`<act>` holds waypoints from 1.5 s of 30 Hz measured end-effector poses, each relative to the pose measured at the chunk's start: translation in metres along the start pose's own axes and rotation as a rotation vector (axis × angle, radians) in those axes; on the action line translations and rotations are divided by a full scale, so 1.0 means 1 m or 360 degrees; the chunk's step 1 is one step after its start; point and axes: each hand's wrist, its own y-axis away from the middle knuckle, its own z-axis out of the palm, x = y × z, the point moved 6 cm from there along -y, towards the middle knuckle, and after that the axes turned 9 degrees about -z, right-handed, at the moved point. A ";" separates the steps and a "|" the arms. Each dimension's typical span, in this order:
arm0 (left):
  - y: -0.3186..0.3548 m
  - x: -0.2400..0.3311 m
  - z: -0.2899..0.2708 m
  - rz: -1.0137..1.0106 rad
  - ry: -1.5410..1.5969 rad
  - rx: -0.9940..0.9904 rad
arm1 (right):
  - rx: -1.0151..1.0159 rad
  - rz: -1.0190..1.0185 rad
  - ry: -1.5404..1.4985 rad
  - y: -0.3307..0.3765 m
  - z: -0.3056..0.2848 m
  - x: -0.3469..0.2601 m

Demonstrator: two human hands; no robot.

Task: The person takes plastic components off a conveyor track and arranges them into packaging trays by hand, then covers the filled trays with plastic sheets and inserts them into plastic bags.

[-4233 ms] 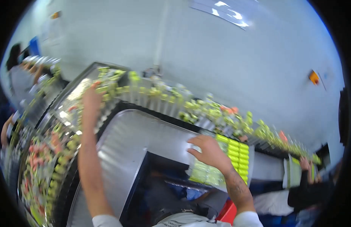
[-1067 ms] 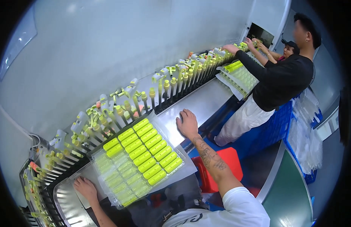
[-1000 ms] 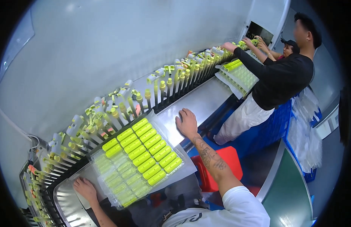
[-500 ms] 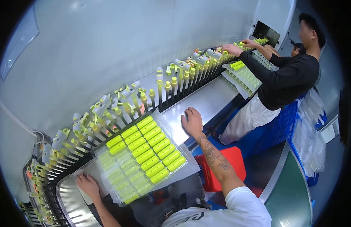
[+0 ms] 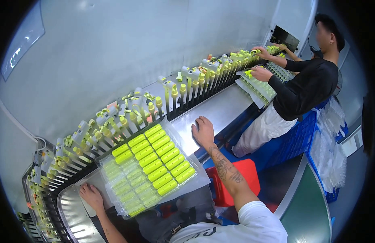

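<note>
Clear plastic blister tray (image 5: 127,184) of yellow-green oblong caps lies on the steel worktop (image 5: 220,111), between the two hands. Filled rows sit on the side nearer the right hand; the rows nearer the left hand look paler, under clear film.

Left hand (image 5: 90,195): flat on the worktop at the tray's near-left corner, fingers spread and pointing toward the tray edge. It touches or just meets the tray's rim; exact contact is hard to tell. Nothing gripped.

Right hand (image 5: 203,131): palm down on the bare steel just beyond the tray's far-right corner, fingers loosely spread, empty. It lies just beside the clear film that skirts the tray; cannot tell whether it rests on the film. Tattooed forearm runs back toward the white sleeve.

Beyond both hands: long rack of upright metal pins (image 5: 155,117) carrying yellow-green pieces and grey fittings, running along the grey wall.

Below the right forearm: red plastic stool (image 5: 236,180).

Well beyond the right hand, along the same bench: a second person in a black top (image 5: 309,87), hands at the rack over another clear tray (image 5: 256,87). Blue plastic crate (image 5: 296,139) beside them.
</note>
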 end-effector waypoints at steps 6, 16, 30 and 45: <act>-0.003 0.002 -0.003 -0.0069 0.0006 -0.0090 | 0.0005 -0.0015 -0.0007 -0.004 -0.003 0.001; 0.019 -0.020 -0.026 0.0038 0.0022 -0.0103 | -0.0005 -0.0022 -0.0102 0.003 0.003 -0.008; 0.069 0.253 -0.303 0.0920 0.0446 -0.0926 | -0.0097 -0.0258 0.0029 0.007 -0.010 0.019; 0.114 0.362 -0.374 0.1855 0.0072 0.0309 | -0.0057 -0.0247 0.0053 -0.002 -0.021 0.037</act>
